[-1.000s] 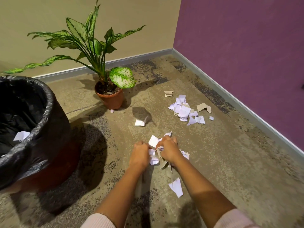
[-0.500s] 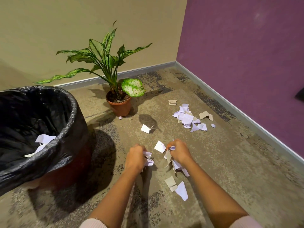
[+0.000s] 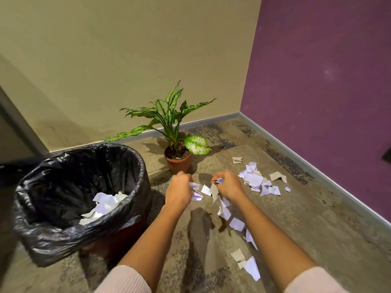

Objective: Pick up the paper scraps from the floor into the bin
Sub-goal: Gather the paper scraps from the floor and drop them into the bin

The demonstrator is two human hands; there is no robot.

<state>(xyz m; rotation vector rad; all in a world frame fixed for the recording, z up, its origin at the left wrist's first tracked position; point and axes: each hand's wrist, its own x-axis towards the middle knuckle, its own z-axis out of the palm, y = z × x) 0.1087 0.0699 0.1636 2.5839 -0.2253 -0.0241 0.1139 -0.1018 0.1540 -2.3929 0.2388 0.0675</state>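
Both hands are raised above the carpet, to the right of the bin. My left hand [image 3: 179, 190] grips a small bunch of white paper scraps [image 3: 195, 192]. My right hand [image 3: 229, 188] grips a bigger bunch of white and tan scraps [image 3: 222, 206], which hang down below the fist. The bin [image 3: 135, 168], lined with a black bag, stands at the left with several white scraps [image 3: 104, 205] inside. A pile of scraps [image 3: 255, 179] lies on the floor towards the purple wall. Loose scraps [image 3: 249, 264] lie under my right forearm.
A potted plant [image 3: 177, 157] in a terracotta pot stands just behind my hands. The beige wall and purple wall meet in a corner at the back right. A tan scrap [image 3: 237, 160] lies beyond the pile. Carpet covers the floor.
Both hands have lifted off the floor with bunches of scraps. The view has tilted up and left, bringing more of the bin into sight. A few scraps stayed on the carpet.
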